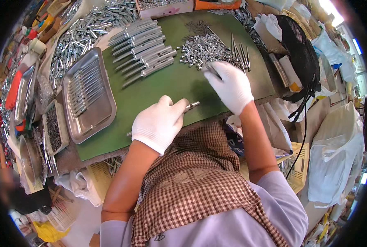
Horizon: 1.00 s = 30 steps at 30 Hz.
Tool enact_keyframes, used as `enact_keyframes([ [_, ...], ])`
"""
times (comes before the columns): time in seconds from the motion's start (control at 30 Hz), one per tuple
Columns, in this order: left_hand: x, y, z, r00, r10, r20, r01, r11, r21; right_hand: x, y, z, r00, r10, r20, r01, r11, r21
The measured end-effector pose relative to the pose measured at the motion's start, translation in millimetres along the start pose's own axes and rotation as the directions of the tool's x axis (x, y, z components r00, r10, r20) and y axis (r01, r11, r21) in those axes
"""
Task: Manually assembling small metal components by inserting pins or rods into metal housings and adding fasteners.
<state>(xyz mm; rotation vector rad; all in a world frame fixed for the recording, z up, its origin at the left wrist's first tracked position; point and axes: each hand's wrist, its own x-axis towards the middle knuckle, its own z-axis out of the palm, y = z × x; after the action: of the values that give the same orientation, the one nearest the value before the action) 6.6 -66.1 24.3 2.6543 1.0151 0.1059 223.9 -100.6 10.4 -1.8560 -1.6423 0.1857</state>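
My left hand [156, 125], in a white glove, is closed around a slim silver metal tool [193, 106]. The tool's tubular end with a hole sticks out past the fingertips, and a thin shaft shows at the other side of the hand. My right hand [231, 87], also gloved, is at the near edge of a heap of small silver metal fittings [202, 49]. Its thumb and fingers are pinched together; whatever is between them cannot be made out. Several finished-looking tubular tools [148, 51] lie side by side on the green mat [105, 144], left of the heap.
At the left, a steel tray [95, 132] holds a row of similar thin tools. Long pointed rods [242, 57] lie right of the heap. Behind the tray is a big pile of metal tubes [78, 41]. A black mesh fan cover [301, 49] stands at the right.
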Motion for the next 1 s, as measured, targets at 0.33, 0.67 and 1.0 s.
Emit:
enact_keyframes([
  [0.33,2.9,4.2,-3.7,0.997,-0.049,0.064,0.046,0.998,0.053,83.8,-27.1,27.3,0.934,-0.011,0.358,0.198,0.848,-0.491],
  [0.67,3.6,1.2,-4.6,0.995,-0.055,0.084,0.054,0.998,0.017,48.0,-22.5,4.8,0.963,-0.074,0.257,0.158,0.933,-0.322],
  [1.0,5.1,-0.2,-3.5,0.997,-0.043,0.071,0.046,0.998,-0.039,-34.6,-17.3,13.4,0.982,-0.134,0.133,0.118,0.986,0.120],
])
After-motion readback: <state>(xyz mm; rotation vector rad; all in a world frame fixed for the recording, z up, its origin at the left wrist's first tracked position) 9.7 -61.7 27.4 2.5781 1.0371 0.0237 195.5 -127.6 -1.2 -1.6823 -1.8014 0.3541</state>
